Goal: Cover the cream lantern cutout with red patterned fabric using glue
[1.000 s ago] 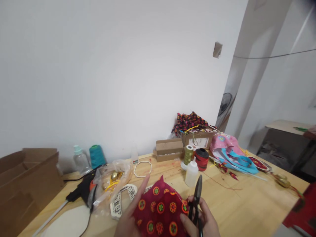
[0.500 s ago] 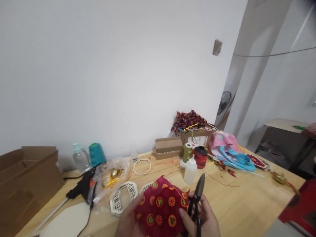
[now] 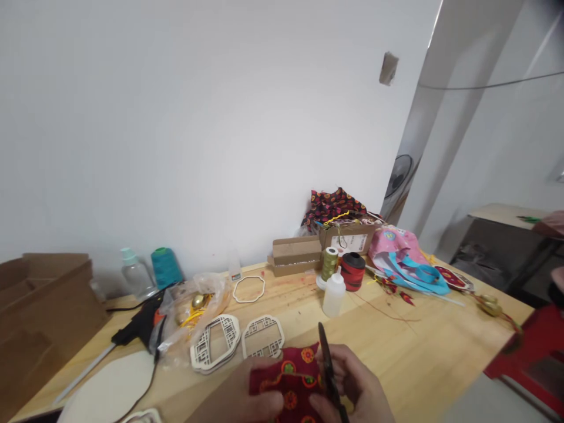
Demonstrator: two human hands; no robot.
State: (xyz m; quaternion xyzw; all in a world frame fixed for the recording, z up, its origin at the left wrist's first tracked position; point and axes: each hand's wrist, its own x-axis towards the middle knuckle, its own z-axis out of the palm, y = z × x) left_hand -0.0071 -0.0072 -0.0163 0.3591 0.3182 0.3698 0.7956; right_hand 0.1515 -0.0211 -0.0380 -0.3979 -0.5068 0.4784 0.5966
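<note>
At the bottom middle, my left hand is closed on a dark red patterned cloth, its thumb lying on top. The cloth is printed with orange and green flower rounds, and its lower part runs out of view. My right hand holds black scissors, blades pointing up and away, beside the cloth's right edge. The right thumb also presses on the cloth. Just beyond the cloth lie a pale lattice frame and a stack of similar lattice frames.
A white squeeze bottle, an olive thread spool and a red-black spool stand ahead. To the left are a glue gun, a plastic bag, a teal thread cone and a cardboard box. A pink-blue cloth lies right.
The cloth has come lower and looks folded or bunched, showing less of its face. The scissors have moved left and down with my right hand. The whole lattice frame behind now shows.
</note>
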